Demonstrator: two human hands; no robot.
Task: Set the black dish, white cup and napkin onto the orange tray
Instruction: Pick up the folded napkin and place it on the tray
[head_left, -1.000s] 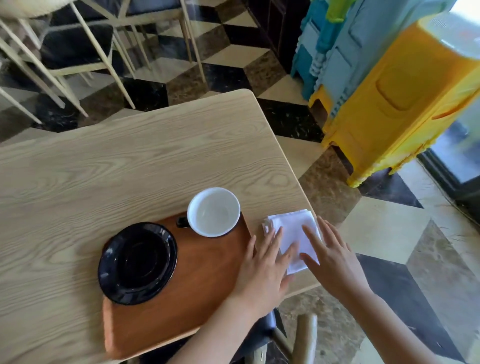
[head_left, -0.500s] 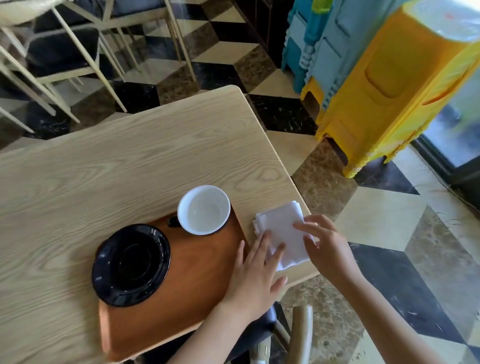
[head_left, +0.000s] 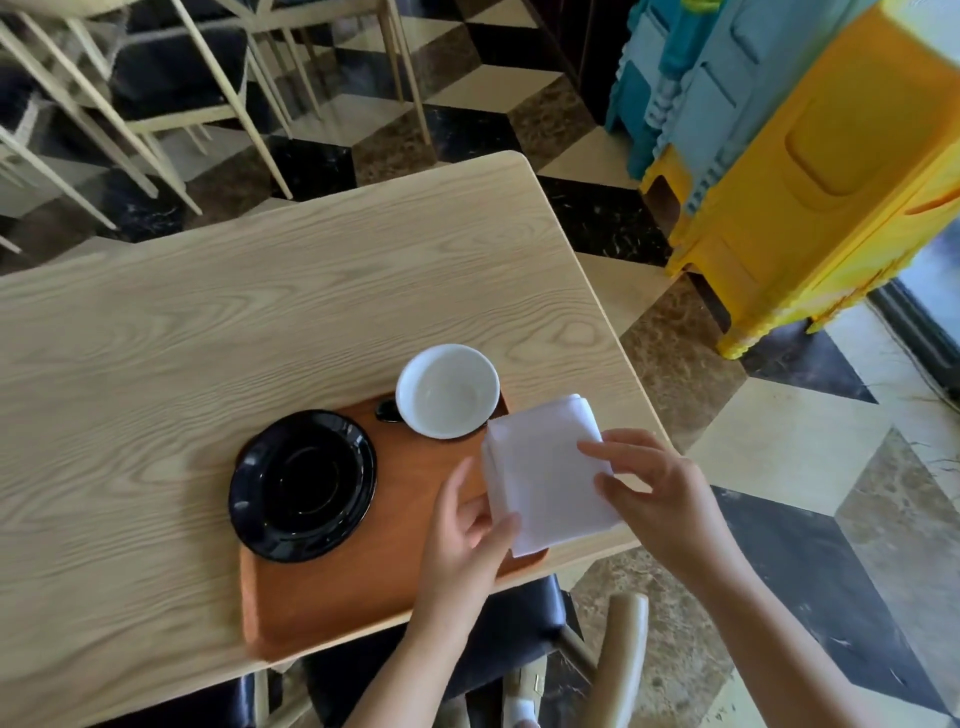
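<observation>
Napkin (head_left: 545, 478) hangs between both hands over the right end of the orange tray (head_left: 363, 587): left hand (head_left: 467, 545) pinches its near edge, right hand (head_left: 654, 493) its right side, probably to keep the folds together. Black dish (head_left: 304, 486) and white cup (head_left: 447, 389) already sit on the tray.

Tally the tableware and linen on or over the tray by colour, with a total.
Black: 1, the dish
White: 2, the cup and the napkin
Total: 3
</observation>
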